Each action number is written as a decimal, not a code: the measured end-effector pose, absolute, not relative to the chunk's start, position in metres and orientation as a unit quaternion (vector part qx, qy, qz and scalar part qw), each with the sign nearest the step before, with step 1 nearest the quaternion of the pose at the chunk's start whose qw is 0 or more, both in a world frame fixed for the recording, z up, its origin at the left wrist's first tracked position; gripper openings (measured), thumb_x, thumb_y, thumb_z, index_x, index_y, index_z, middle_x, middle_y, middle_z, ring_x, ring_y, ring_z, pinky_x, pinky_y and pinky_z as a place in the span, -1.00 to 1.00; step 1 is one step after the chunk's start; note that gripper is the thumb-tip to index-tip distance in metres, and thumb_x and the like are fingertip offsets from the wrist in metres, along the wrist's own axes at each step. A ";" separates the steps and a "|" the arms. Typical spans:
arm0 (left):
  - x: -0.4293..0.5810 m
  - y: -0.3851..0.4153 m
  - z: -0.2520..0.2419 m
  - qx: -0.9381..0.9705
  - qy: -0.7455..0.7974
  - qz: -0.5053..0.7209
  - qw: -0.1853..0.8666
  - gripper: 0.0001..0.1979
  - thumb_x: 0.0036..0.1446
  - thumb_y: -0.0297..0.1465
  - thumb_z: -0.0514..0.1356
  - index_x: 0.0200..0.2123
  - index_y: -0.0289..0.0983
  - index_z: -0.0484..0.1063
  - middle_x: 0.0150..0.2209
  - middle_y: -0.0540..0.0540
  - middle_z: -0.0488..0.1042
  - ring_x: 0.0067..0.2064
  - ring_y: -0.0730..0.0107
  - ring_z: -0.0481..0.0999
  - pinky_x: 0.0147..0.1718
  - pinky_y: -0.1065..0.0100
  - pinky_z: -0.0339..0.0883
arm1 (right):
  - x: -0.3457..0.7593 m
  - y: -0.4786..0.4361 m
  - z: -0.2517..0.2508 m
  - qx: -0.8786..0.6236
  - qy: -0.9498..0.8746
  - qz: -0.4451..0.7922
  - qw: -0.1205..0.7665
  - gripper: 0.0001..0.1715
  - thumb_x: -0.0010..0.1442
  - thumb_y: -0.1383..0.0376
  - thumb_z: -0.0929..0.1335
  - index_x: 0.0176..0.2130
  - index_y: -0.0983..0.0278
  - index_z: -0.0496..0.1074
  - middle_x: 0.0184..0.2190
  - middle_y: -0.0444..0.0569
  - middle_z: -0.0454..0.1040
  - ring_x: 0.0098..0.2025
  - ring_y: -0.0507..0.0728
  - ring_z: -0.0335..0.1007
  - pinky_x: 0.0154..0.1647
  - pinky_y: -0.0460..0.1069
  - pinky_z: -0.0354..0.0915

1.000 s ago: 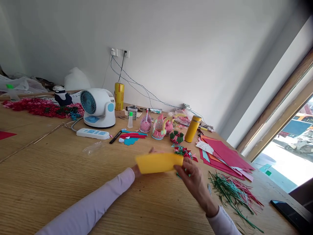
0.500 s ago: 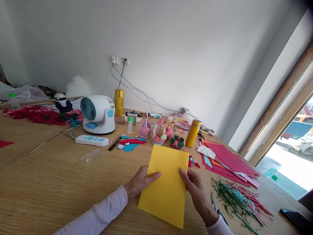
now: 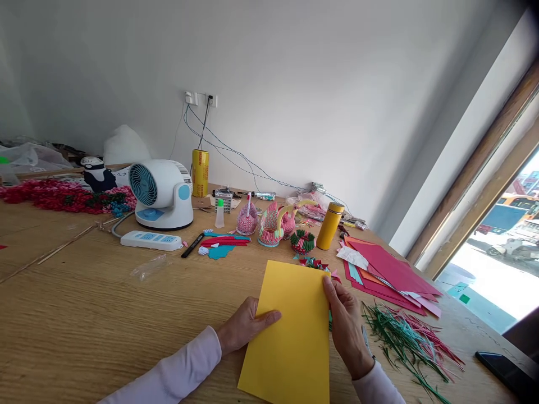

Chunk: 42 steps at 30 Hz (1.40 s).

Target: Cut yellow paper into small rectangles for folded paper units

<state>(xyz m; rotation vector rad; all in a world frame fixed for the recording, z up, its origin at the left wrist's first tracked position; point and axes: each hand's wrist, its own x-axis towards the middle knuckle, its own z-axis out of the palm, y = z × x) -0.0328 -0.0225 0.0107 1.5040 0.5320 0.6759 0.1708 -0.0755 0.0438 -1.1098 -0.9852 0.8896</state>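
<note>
Yellow paper sheet held flat on wooden table.
Left hand and right hand pinch its side edges; likely light, floppy, easily creased.

Left hand and right hand press a yellow sheet flat on the table.

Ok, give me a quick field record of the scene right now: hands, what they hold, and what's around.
left hand: thumb on top of the rectangular yellow paper sheet, pinching its left edge
right hand: gripping the sheet's right edge
surface: wooden table
right of sheet: stack of red paper sheets, loose green and pink paper strips
behind sheet: pink folded-paper swans, yellow cylindrical bottle
far left: white and blue desk fan
</note>
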 end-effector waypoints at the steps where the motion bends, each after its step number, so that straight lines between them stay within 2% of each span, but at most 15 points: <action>1: -0.033 -0.023 0.011 0.654 0.236 0.301 0.653 -0.58 0.04 -0.11 0.23 -0.20 -0.36 0.50 -0.31 -0.14 0.56 -0.33 0.28 0.51 -0.39 0.37 0.37 | 0.170 -0.077 0.045 -0.489 -0.441 0.388 0.645 -0.56 0.16 -0.06 0.30 -0.29 0.24 0.47 -0.45 -0.05 0.57 -0.38 0.20 0.49 -0.57 -0.05 0.32; 4: -0.033 -0.022 0.013 0.622 0.247 0.332 0.665 -0.55 0.04 -0.11 0.23 -0.15 -0.36 0.49 -0.27 -0.17 0.57 -0.29 0.23 0.53 -0.31 0.31 0.39 | 0.167 -0.079 0.046 -0.486 -0.481 0.413 0.601 -0.52 0.10 -0.09 0.33 -0.25 0.24 0.49 -0.48 -0.06 0.56 -0.39 0.20 0.49 -0.53 -0.04 0.34; 8: -0.036 -0.019 0.014 0.592 0.250 0.352 0.680 -0.52 0.06 -0.11 0.22 -0.09 -0.36 0.46 -0.23 -0.20 0.57 -0.23 0.19 0.54 -0.27 0.28 0.39 | 0.165 -0.078 0.041 -0.478 -0.504 0.475 0.541 -0.46 -0.10 -0.13 0.44 -0.35 0.27 0.52 -0.55 -0.04 0.55 -0.48 0.23 0.49 -0.56 0.01 0.35; 11: -0.037 -0.018 0.014 0.593 0.257 0.331 0.688 -0.56 0.10 -0.10 0.18 -0.21 -0.40 0.50 -0.32 -0.19 0.57 -0.35 0.28 0.53 -0.38 0.36 0.37 | 0.167 -0.077 0.036 -0.485 -0.497 0.471 0.543 -0.49 -0.06 -0.12 0.42 -0.38 0.27 0.52 -0.53 -0.04 0.56 -0.48 0.23 0.49 -0.54 0.02 0.36; 13: -0.038 -0.018 0.014 0.591 0.258 0.335 0.687 -0.56 0.11 -0.09 0.16 -0.29 -0.40 0.51 -0.38 -0.16 0.56 -0.40 0.32 0.50 -0.44 0.39 0.34 | 0.168 -0.078 0.034 -0.475 -0.502 0.488 0.533 -0.52 0.00 -0.08 0.41 -0.33 0.27 0.53 -0.48 -0.03 0.58 -0.44 0.22 0.51 -0.48 0.02 0.38; 16: -0.039 -0.016 0.014 0.596 0.259 0.338 0.681 -0.56 0.12 -0.08 0.15 -0.34 -0.39 0.51 -0.39 -0.15 0.56 -0.40 0.34 0.49 -0.45 0.41 0.33 | 0.170 -0.082 0.035 -0.443 -0.509 0.525 0.519 -0.56 0.05 -0.02 0.41 -0.23 0.27 0.52 -0.39 -0.03 0.60 -0.38 0.20 0.53 -0.39 0.03 0.40; 20: -0.044 -0.010 0.014 0.624 0.280 0.306 0.662 -0.54 0.06 -0.05 0.18 -0.48 -0.40 0.49 -0.43 -0.15 0.55 -0.43 0.33 0.48 -0.49 0.42 0.29 | 0.174 -0.085 0.035 -0.427 -0.499 0.542 0.524 -0.60 0.10 0.04 0.40 -0.18 0.28 0.51 -0.31 0.03 0.60 -0.33 0.22 0.54 -0.40 0.02 0.40; 22: -0.047 -0.005 0.012 0.631 0.290 0.295 0.657 -0.53 0.02 -0.04 0.21 -0.48 -0.40 0.50 -0.45 -0.15 0.55 -0.43 0.30 0.48 -0.48 0.40 0.30 | 0.178 -0.084 0.033 -0.420 -0.488 0.562 0.520 -0.61 0.11 0.08 0.40 -0.16 0.29 0.50 -0.28 0.05 0.60 -0.31 0.24 0.54 -0.38 0.04 0.40; 26: -0.051 0.001 0.009 0.628 0.273 0.279 0.674 -0.53 -0.01 -0.05 0.24 -0.35 -0.41 0.54 -0.42 -0.15 0.56 -0.36 0.24 0.50 -0.39 0.35 0.34 | 0.186 -0.080 0.026 -0.388 -0.443 0.609 0.531 -0.68 0.08 0.19 0.45 -0.17 0.29 0.50 -0.30 0.04 0.60 -0.33 0.20 0.53 -0.32 0.06 0.40; 31: -0.054 0.005 0.010 0.603 0.255 0.288 0.699 -0.60 -0.01 -0.19 0.30 -0.14 -0.31 0.54 -0.17 -0.16 0.56 -0.21 0.26 0.50 -0.28 0.38 0.33 | 0.192 -0.076 0.016 -0.391 -0.352 0.631 0.570 -0.81 -0.05 0.32 0.51 -0.35 0.27 0.50 -0.46 -0.07 0.59 -0.48 0.07 0.49 -0.47 -0.10 0.34; 33: -0.054 0.005 0.011 0.585 0.252 0.286 0.716 -0.65 -0.01 -0.26 0.30 -0.14 -0.26 0.55 -0.12 -0.13 0.54 -0.18 0.30 0.49 -0.26 0.42 0.31 | 0.192 -0.075 0.015 -0.393 -0.343 0.635 0.570 -0.83 -0.08 0.32 0.50 -0.41 0.25 0.47 -0.50 -0.08 0.58 -0.52 0.08 0.47 -0.54 -0.10 0.31; 38: -0.052 0.001 0.014 0.521 0.255 0.294 0.759 -0.78 -0.06 -0.30 0.31 -0.33 -0.32 0.58 -0.27 -0.10 0.56 -0.28 0.38 0.49 -0.32 0.44 0.31 | 0.187 -0.074 0.019 -0.392 -0.322 0.646 0.570 -0.82 -0.12 0.36 0.48 -0.49 0.20 0.39 -0.56 -0.13 0.53 -0.58 0.08 0.42 -0.62 -0.11 0.24; 42: -0.049 -0.001 0.015 0.463 0.260 0.314 0.787 -0.79 -0.09 -0.33 0.33 -0.37 -0.35 0.54 -0.34 -0.11 0.55 -0.33 0.38 0.50 -0.33 0.43 0.34 | 0.186 -0.076 0.023 -0.391 -0.323 0.649 0.568 -0.83 -0.11 0.40 0.45 -0.48 0.20 0.41 -0.58 -0.16 0.48 -0.61 0.03 0.36 -0.62 -0.14 0.22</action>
